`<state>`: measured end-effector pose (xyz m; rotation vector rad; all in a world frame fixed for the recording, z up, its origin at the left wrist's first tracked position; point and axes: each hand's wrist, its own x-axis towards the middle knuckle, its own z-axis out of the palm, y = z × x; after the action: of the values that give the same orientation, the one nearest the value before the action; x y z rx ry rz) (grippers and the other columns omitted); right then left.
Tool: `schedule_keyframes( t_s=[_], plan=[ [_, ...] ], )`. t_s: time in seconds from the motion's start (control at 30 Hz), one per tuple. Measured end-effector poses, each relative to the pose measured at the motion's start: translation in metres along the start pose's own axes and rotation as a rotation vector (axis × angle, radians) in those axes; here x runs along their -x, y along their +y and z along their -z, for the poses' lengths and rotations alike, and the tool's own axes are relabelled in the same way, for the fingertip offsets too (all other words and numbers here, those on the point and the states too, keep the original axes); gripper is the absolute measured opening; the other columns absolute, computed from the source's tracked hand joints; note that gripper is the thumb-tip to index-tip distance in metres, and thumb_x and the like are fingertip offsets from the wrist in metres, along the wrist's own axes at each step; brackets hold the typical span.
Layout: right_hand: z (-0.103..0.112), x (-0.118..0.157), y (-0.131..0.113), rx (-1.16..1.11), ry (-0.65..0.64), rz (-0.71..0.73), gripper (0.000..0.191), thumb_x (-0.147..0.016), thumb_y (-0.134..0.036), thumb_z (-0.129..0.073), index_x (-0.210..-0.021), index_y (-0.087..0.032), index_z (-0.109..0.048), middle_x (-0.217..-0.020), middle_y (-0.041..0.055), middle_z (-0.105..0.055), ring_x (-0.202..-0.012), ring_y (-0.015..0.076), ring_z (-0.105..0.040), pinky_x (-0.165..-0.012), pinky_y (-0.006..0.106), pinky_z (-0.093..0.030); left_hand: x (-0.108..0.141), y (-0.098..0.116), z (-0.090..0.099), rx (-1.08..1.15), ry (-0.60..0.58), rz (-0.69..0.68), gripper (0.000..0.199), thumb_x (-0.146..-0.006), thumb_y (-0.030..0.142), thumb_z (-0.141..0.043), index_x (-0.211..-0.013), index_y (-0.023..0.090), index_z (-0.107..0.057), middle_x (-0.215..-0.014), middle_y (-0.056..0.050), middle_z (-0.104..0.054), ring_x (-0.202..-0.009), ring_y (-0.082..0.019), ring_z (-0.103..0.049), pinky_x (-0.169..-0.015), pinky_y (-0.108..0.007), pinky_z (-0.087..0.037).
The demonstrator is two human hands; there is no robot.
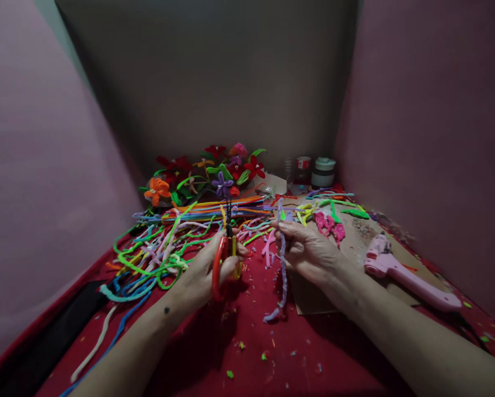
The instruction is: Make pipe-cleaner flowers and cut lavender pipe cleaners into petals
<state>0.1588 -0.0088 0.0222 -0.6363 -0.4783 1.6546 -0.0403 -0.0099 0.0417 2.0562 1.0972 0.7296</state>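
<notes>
My left hand [218,263] is closed around the red and yellow handles of a pair of scissors [219,270], whose dark blades point up and away from me. Between the thumb and fingers of my right hand [307,248] is a lilac pipe cleaner [283,270]. It hangs down in a twisted strand, curling at its lower end just above the red cloth. The scissors and the pipe cleaner are apart. A pink branching pipe cleaner piece [267,248] lies between my hands, farther back.
Loose pipe cleaners [148,264] are heaped at the left. Behind them stand pipe-cleaner flowers [222,184]. Right of my right hand, a pink hot glue gun [413,278] lies by cardboard [355,242] with pink pieces [330,227]. A lidded jar [324,172] stands at the back.
</notes>
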Motion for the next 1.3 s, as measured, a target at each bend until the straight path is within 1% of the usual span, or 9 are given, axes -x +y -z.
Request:
schedule_keyframes(
  t_s=[0.17, 0.3, 0.4, 0.5, 0.6, 0.73, 0.87, 1.07, 1.3],
  plan=[
    [0.002, 0.0, -0.001, 0.027, -0.01, -0.032, 0.01, -0.064, -0.011, -0.067, -0.075, -0.011, -0.065, -0.059, -0.0027, -0.059, -0.043, 0.0017, -0.045, -0.036, 0.013, -0.03, 0.002, 0.001, -0.01, -0.107, 0.07, -0.105, 0.037, -0.079, 0.023, -0.043, -0.115, 0.017, -0.036, -0.089, -0.004, -0.056, -0.074, -0.013, -0.055, -0.067, -0.026, -0.046],
    [-0.005, 0.005, -0.008, -0.068, -0.032, -0.062, 0.008, -0.067, -0.007, -0.061, -0.075, -0.008, -0.063, -0.055, -0.0003, -0.057, -0.04, 0.0021, -0.046, -0.031, 0.011, -0.028, 0.006, 0.002, -0.013, -0.181, 0.086, -0.18, 0.04, -0.077, 0.022, -0.044, -0.116, 0.018, -0.037, -0.084, -0.003, -0.055, -0.066, -0.012, -0.051, -0.063, -0.024, -0.044],
    [-0.01, 0.009, -0.013, -0.178, -0.044, -0.103, 0.012, -0.066, -0.004, -0.056, -0.076, -0.007, -0.062, -0.057, 0.0017, -0.059, -0.038, 0.0012, -0.044, -0.03, 0.009, -0.029, 0.012, 0.006, -0.012, -0.087, 0.094, -0.147, 0.036, -0.079, 0.025, -0.044, -0.114, 0.019, -0.037, -0.083, -0.001, -0.053, -0.066, -0.011, -0.05, -0.06, -0.022, -0.044],
    [-0.009, 0.009, -0.012, -0.194, -0.057, -0.111, 0.012, -0.064, -0.003, -0.056, -0.075, -0.007, -0.061, -0.058, 0.0021, -0.06, -0.037, 0.0014, -0.044, -0.03, 0.009, -0.032, 0.013, 0.009, -0.011, -0.068, 0.103, -0.084, 0.034, -0.079, 0.026, -0.045, -0.112, 0.019, -0.037, -0.082, 0.0, -0.053, -0.069, -0.012, -0.052, -0.06, -0.022, -0.044],
    [-0.005, 0.007, -0.006, -0.108, -0.055, -0.085, 0.011, -0.062, -0.001, -0.058, -0.071, -0.009, -0.061, -0.055, 0.0005, -0.059, -0.039, 0.0035, -0.049, -0.032, 0.011, -0.036, 0.01, 0.005, -0.011, -0.245, 0.121, -0.097, 0.036, -0.077, 0.021, -0.046, -0.112, 0.019, -0.038, -0.087, -0.002, -0.056, -0.075, -0.014, -0.054, -0.067, -0.025, -0.046],
    [-0.003, 0.006, 0.002, 0.073, -0.112, -0.006, 0.007, -0.063, -0.007, -0.063, -0.068, -0.01, -0.061, -0.053, -0.0007, -0.058, -0.043, 0.0074, -0.056, -0.035, 0.014, -0.041, 0.003, -0.009, -0.013, -0.579, 0.181, -0.241, 0.044, -0.071, 0.011, -0.042, -0.115, 0.015, -0.039, -0.102, -0.009, -0.057, -0.092, -0.02, -0.054, -0.081, -0.035, -0.044],
    [-0.004, 0.007, 0.008, 0.184, -0.124, 0.051, 0.015, -0.06, -0.014, -0.069, -0.069, -0.012, -0.058, -0.056, -0.0022, -0.058, -0.045, 0.0094, -0.057, -0.038, 0.017, -0.043, 0.002, -0.015, -0.012, -0.675, 0.237, -0.268, 0.046, -0.07, 0.01, -0.04, -0.116, 0.013, -0.04, -0.106, -0.012, -0.057, -0.096, -0.023, -0.054, -0.084, -0.039, -0.043],
    [-0.002, 0.008, 0.012, 0.232, -0.059, 0.045, 0.023, -0.058, -0.019, -0.073, -0.073, -0.015, -0.057, -0.055, -0.0044, -0.056, -0.041, 0.0051, -0.051, -0.036, 0.015, -0.032, 0.009, -0.005, -0.008, -0.46, 0.196, -0.141, 0.051, -0.07, 0.009, -0.041, -0.12, 0.018, -0.036, -0.109, -0.007, -0.057, -0.092, -0.016, -0.057, -0.081, -0.028, -0.045],
    [-0.004, 0.007, 0.017, 0.277, -0.049, 0.122, 0.016, -0.058, -0.019, -0.069, -0.068, -0.014, -0.058, -0.055, -0.0029, -0.057, -0.042, 0.0064, -0.051, -0.036, 0.017, -0.034, 0.013, 0.003, -0.021, -0.623, 0.064, -0.17, 0.044, -0.069, 0.009, -0.04, -0.112, 0.017, -0.043, -0.097, -0.008, -0.059, -0.088, -0.02, -0.057, -0.077, -0.033, -0.046]
  ],
)
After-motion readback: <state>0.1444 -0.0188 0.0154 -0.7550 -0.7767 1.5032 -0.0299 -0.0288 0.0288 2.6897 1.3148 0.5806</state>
